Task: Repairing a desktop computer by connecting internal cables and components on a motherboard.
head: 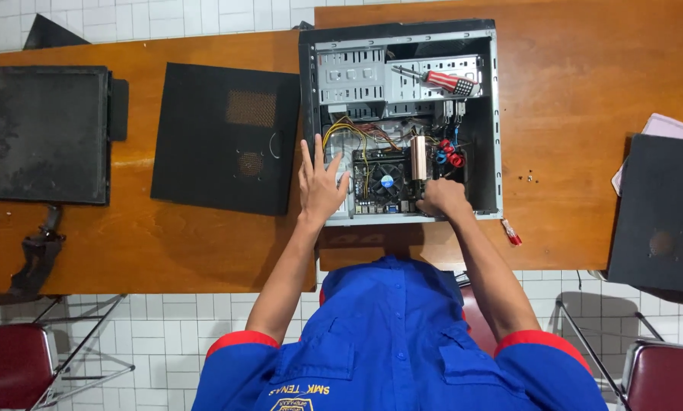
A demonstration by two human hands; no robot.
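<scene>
An open desktop computer case point(494, 114) lies on its side on the wooden table point(585, 91). My left hand point(319, 183) rests flat, fingers spread, on the near left edge of the case beside the motherboard fan point(387, 181). My right hand point(443, 199) is curled at the near edge of the board, next to an upright memory stick point(418, 156); whether it grips anything is hidden. A red-handled screwdriver point(448, 82) lies on the drive bay at the top of the case. Yellow and red cables point(357, 133) run across the board.
A black side panel point(223, 137) lies left of the case, and a dusty black box point(48, 133) further left. Another black panel point(661, 217) sits at the right edge. Small screws point(529, 178) lie right of the case. Red chairs point(14, 361) stand on the tiled floor.
</scene>
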